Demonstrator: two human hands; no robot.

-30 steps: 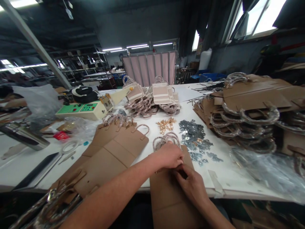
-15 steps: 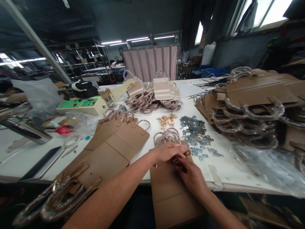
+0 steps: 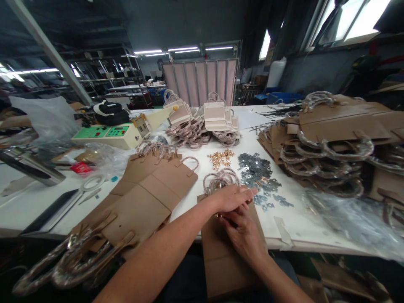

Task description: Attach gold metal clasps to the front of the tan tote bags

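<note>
Now left hand (image 3: 232,198) flattens over bag (image 3: 221,256)

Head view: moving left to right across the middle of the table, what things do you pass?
Green control box → flat brown bags → gold fittings → grey metal plates → tall stack of brown bags.

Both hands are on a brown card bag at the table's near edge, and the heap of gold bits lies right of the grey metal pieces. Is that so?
Not quite. The head view shows the gold bits left of the grey metal pieces, not right. The rest stands: left hand and right hand are on the brown card bag at the table's near edge.
</note>
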